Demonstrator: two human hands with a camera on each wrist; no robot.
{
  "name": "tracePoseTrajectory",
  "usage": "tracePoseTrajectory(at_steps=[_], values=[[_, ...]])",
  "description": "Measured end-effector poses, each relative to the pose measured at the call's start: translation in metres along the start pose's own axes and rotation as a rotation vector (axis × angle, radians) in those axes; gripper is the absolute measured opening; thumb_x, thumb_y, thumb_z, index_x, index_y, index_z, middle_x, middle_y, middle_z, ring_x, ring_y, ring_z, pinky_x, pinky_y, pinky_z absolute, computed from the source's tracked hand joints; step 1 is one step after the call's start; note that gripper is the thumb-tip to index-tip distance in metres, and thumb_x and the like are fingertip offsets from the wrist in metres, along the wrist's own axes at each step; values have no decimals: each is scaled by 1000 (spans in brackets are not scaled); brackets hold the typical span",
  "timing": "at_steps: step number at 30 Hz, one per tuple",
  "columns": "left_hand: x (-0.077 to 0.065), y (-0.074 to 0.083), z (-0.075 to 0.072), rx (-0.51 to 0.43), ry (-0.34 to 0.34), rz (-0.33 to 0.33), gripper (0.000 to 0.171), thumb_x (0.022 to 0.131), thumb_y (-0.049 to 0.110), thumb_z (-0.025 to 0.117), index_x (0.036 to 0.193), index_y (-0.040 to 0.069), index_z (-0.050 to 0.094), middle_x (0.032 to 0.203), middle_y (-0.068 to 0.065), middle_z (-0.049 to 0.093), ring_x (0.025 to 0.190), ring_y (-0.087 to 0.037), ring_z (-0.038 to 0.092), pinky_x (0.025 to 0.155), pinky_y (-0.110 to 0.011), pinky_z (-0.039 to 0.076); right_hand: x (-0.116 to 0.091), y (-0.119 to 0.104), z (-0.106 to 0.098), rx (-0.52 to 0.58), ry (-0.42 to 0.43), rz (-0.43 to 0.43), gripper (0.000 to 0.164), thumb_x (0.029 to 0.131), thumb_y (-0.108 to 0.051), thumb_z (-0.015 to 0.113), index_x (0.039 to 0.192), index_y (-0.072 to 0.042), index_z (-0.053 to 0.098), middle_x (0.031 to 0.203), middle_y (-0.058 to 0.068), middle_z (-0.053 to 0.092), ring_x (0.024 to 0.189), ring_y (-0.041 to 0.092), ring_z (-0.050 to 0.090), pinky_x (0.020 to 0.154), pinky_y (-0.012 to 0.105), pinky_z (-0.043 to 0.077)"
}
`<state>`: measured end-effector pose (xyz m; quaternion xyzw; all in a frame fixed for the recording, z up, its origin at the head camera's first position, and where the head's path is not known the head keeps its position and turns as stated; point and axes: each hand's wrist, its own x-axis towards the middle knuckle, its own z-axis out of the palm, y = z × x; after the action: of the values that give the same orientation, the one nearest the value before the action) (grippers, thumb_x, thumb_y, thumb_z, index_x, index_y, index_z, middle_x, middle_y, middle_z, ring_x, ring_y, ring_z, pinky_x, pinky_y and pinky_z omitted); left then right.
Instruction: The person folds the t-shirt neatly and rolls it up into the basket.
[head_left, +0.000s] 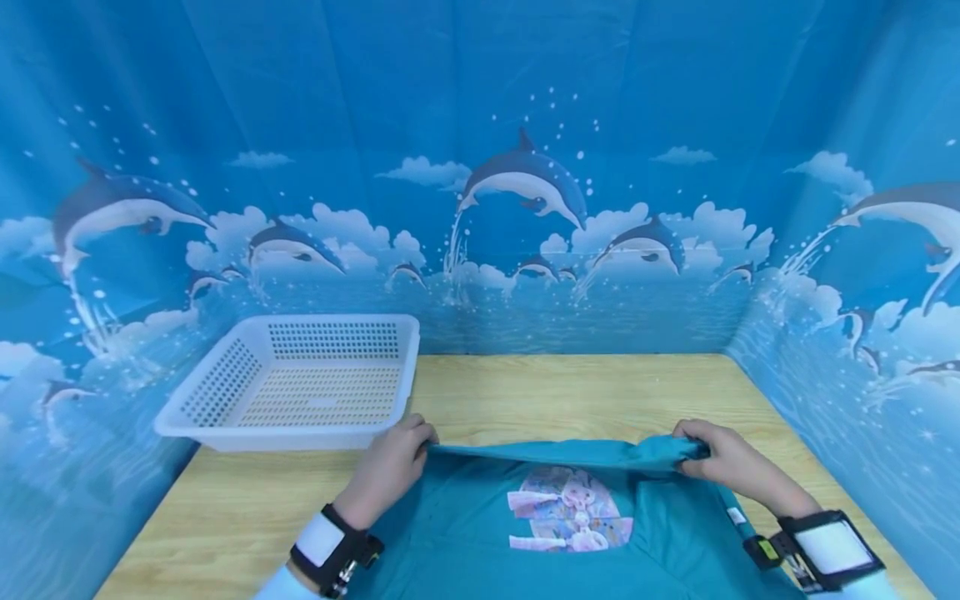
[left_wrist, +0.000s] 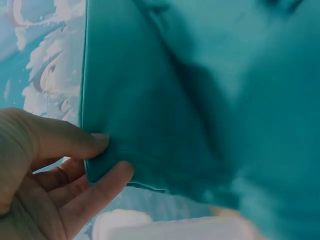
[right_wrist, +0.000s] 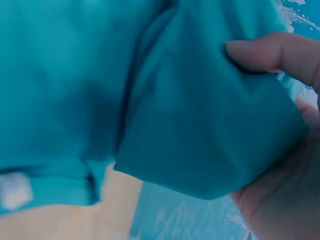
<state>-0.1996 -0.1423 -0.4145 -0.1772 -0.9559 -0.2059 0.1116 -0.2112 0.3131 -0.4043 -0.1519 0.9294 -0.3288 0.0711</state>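
Note:
A teal T-shirt (head_left: 457, 542) spreads over the near part of the table, its far edge raised in a band between both hands. On its front is a pale pink and purple printed picture (head_left: 577, 517). My left hand (head_left: 392, 465) pinches the far left corner of the cloth, thumb on one face and fingers on the other in the left wrist view. At the far right, my right hand (head_left: 723, 462) grips a bunched part, its thumb (right_wrist: 255, 55) pressing on the fabric. A small white label (head_left: 737, 516) shows near the shirt's right side.
A white plastic basket (head_left: 300, 438) with perforated walls stands at the back left, close beyond my left hand. Light wood tabletop (head_left: 562, 387) shows behind the shirt. Blue dolphin-print curtains (head_left: 465, 100) enclose the table at the back and sides.

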Motion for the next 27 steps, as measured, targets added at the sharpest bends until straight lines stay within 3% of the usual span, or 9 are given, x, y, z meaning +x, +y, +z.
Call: tracePoseTrajectory(at_steps=[4, 10, 17, 22, 27], values=[[-21, -1, 9, -2, -30, 43, 15, 81, -1, 68, 90, 12, 69, 85, 4, 60, 73, -8, 58, 58, -20, 47, -19, 5, 12, 64, -89, 6, 18, 83, -10, 65, 94, -8, 51, 89, 7, 49, 75, 12, 40, 61, 38, 28], [-41, 0, 13, -13, -73, 35, 14, 81, 0, 67, 88, 12, 69, 85, 5, 59, 73, -8, 59, 58, -22, 47, -38, 13, 25, 117, -120, 0, 19, 84, -11, 65, 95, -7, 50, 92, 6, 47, 78, 10, 41, 61, 35, 27], [-52, 2, 13, -59, -132, 52, 14, 81, 0, 67, 88, 11, 70, 84, 6, 59, 76, -8, 59, 61, -23, 49, -55, 20, 34, 130, -133, 2, 13, 84, -7, 61, 90, -8, 49, 84, 1, 46, 75, 8, 42, 60, 30, 21], [-57, 3, 11, -60, -137, 82, 14, 80, 0, 68, 87, 12, 71, 82, 7, 57, 75, -7, 58, 60, -23, 48, -64, 20, 34, 87, -75, -48, 15, 80, -4, 63, 86, -11, 51, 82, -2, 45, 74, 7, 41, 57, 28, 25], [-62, 3, 11, -62, -183, 108, 13, 81, 2, 68, 84, 14, 71, 81, 8, 56, 74, -4, 55, 60, -22, 46, -68, 29, 39, 148, -188, -28, 14, 80, -3, 61, 88, -8, 51, 82, -1, 45, 72, 8, 38, 58, 30, 21]])
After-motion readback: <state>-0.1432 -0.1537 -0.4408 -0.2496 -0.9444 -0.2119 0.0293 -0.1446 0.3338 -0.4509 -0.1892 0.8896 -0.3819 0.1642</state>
